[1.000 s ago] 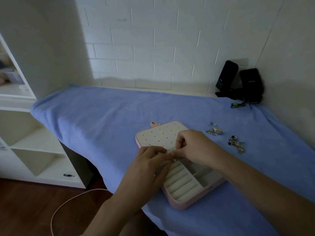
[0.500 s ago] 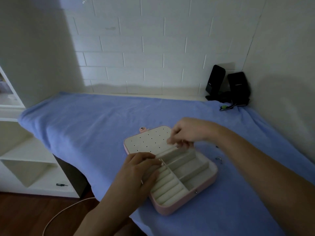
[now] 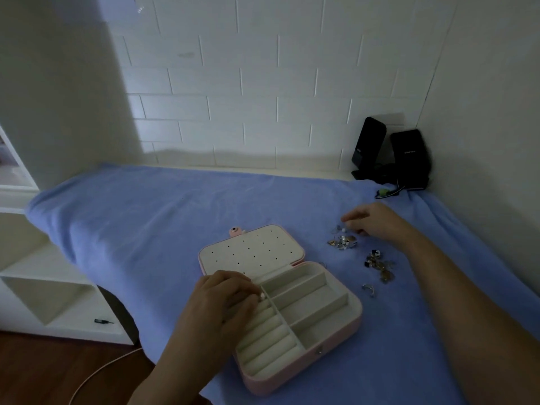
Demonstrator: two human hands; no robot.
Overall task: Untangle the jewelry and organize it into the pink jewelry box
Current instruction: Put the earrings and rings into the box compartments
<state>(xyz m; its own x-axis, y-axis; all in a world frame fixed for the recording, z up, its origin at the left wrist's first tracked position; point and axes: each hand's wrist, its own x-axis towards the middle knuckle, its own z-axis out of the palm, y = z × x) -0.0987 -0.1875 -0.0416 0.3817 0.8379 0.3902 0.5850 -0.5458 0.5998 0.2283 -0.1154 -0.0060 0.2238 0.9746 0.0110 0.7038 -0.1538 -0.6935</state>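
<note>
Change: right hand (image 3: 377, 222) is moved off the pink jewelry box (image 3: 292, 381), laid open near centre, to the far-right jewelry pile (image 3: 342, 241) | left hand (image 3: 222, 299) is kept on the ring rolls (image 3: 271, 337), a tiny pale piece (image 3: 262, 296) pinched | Unclear: right fingers are curled and blurred; grip cannot be told.

The left hand (image 3: 225, 299) sits close in, knuckles up, fingertips pinching a small pale piece (image 3: 262, 296). The right arm stretches forward, with the right hand (image 3: 377, 222) palm down, fingers bent and blurred.
</note>
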